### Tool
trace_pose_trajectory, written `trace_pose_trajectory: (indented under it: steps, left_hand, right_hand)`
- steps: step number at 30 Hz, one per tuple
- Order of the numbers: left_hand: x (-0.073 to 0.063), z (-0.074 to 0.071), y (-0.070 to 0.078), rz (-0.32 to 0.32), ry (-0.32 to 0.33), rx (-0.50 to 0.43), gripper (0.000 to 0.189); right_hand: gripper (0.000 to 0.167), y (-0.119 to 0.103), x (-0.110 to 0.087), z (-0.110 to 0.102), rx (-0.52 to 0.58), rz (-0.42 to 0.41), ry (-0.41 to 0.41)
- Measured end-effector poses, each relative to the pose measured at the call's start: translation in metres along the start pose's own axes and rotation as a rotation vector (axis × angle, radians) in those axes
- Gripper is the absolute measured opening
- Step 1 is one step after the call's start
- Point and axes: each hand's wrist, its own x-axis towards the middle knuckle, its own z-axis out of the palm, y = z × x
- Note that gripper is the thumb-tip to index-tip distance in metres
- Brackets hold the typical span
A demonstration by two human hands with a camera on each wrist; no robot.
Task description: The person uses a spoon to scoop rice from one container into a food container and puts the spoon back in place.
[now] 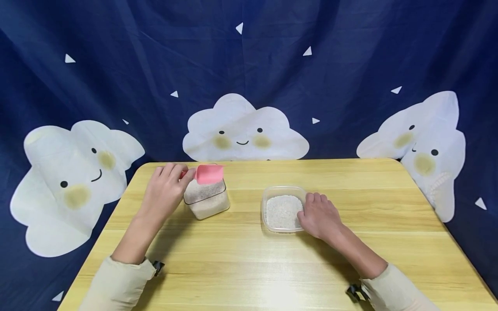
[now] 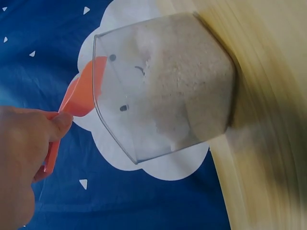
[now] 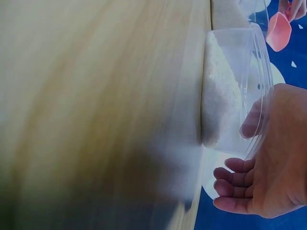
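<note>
In the head view my left hand (image 1: 166, 190) pinches the handle of a pink scoop (image 1: 210, 174) over a clear square canister (image 1: 209, 207). Pale, fine-grained stuff (image 2: 192, 86) fills the canister's lower part in the left wrist view, where the scoop (image 2: 85, 93) overlaps the rim. At the right, my right hand (image 1: 320, 216) grips the near-right wall of a low clear plastic tub (image 1: 283, 231). Its thumb reaches over the rim and the other fingers curl outside. White grains (image 1: 284, 211) lie in the tub. Whether the scoop holds any grains I cannot tell.
Both containers stand on a light wooden table (image 1: 241, 255), the canister left of the tub with bare wood between them. Behind the table's far edge hangs a dark blue curtain (image 1: 272, 65) with smiling white clouds. Dark straps (image 1: 355, 293) show at both cuffs.
</note>
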Motion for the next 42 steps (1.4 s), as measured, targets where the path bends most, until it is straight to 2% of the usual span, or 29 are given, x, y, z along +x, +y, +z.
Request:
trace_pose_trajectory:
  steps: [8,15,26,36,42]
  left_hand:
    - [-0.003,-0.004,-0.007,0.017,0.004,0.035,0.028]
    - [-0.004,-0.002,-0.012,0.039,-0.025,0.073,0.030]
    - [-0.009,-0.002,-0.020,0.070,-0.141,0.135,0.035]
    - [-0.003,-0.005,-0.020,0.073,-0.105,0.177,0.025]
    - [-0.002,-0.008,-0.019,0.070,-0.152,0.166,0.023]
  right_hand:
    - [0.029,-0.001,0.000,0.000,0.000,0.001,-0.003]
    - [0.028,-0.001,-0.001,-0.002,-0.002,0.003,-0.003]
    - [0.031,0.000,0.000,-0.001,-0.010,0.009,-0.002]
    - [0.031,0.000,0.001,0.001,-0.004,0.003,-0.003]
    - [0.030,-0.001,0.001,-0.001,-0.005,0.003,-0.008]
